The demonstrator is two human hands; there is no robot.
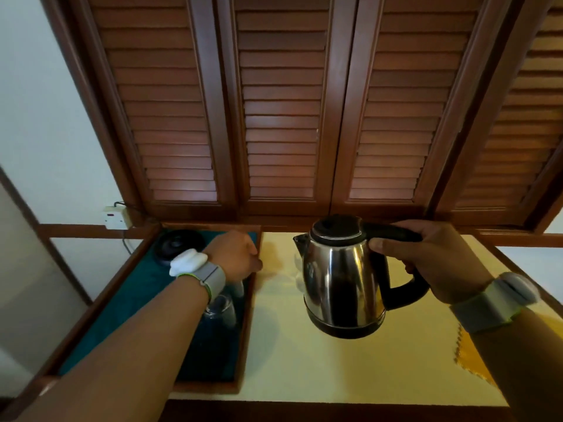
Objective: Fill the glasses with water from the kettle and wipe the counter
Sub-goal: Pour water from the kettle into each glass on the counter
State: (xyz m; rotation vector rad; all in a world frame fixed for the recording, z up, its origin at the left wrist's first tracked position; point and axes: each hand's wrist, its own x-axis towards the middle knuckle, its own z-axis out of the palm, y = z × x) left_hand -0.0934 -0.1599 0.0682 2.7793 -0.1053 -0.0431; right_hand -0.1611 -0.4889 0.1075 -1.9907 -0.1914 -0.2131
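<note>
The right hand (426, 260) is wrapped round the black plastic handle of the kettle (338, 278) and holds it upright, clear above the bench (335, 376), with the spout to the left. The left hand (234, 254) reaches over the tray (247, 330) with its fingers turned down and hidden, so it is unclear whether it grips anything. A clear glass (221, 309) stands in the tray just below that wrist. A faint glassy shape beside the spout may be another.

The kettle is off its round black base (179, 243). No water is seen pouring, and how full the glass is cannot be read. Filling looks barely begun, and wiping remains.

The kettle body is polished, bulbous steel with a dark lid. The tray is wood-rimmed and lined with teal fabric. The bench is smooth and pale yellow, with a scallop-edged yellow cloth (475, 357) lying at its right.
</note>
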